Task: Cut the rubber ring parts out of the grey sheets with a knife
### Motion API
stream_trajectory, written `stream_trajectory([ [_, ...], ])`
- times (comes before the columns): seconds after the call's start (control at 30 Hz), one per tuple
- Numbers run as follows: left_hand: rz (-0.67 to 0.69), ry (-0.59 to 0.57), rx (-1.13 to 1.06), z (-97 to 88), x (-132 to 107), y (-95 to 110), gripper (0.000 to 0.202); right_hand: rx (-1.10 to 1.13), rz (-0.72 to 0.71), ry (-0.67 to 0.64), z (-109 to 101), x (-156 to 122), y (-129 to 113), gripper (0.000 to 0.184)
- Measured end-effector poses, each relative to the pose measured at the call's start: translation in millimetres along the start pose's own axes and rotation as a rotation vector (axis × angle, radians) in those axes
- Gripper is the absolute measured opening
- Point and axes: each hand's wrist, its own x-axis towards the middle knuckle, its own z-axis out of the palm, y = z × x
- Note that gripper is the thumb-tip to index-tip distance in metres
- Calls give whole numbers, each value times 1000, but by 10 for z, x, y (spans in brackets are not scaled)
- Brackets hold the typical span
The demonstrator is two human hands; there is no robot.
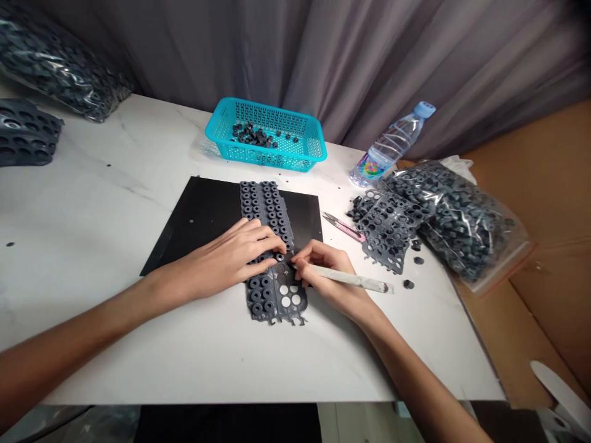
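Note:
A grey rubber sheet (266,203) moulded with rows of small rings lies lengthwise on a black mat (203,215); several holes at its near end are punched out. My left hand (235,255) rests on the sheet's middle, fingers curled down and pressing it flat. My right hand (323,277) grips a pale stick-like tool (351,280) like a pen, its tip at a ring on the sheet beside my left fingertips.
A teal basket (268,135) holding loose rings stands behind the mat. Pink snips (344,226), an emptied sheet (388,231), a bag of rings (462,221) and a water bottle (392,144) lie to the right. More sheets (25,132) and a bag (60,61) sit far left.

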Motion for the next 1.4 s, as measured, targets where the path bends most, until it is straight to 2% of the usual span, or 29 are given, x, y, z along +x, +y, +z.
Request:
stream_trajectory([
  [0.23, 35, -36, -30, -122, 24, -158, 24, -4, -42, 77, 75, 97, -28, 2],
  [0.5, -4, -4, -70, -99, 29, -170, 22, -67, -119, 170, 117, 143, -64, 11],
  [0.7, -30, 26, -67, -64, 29, -149, 21, -15, -52, 38, 126, 174, -57, 13],
  [1.4, -2, 54, -30, -67, 42, -123, 21, -33, -39, 42, 113, 185, -38, 14],
])
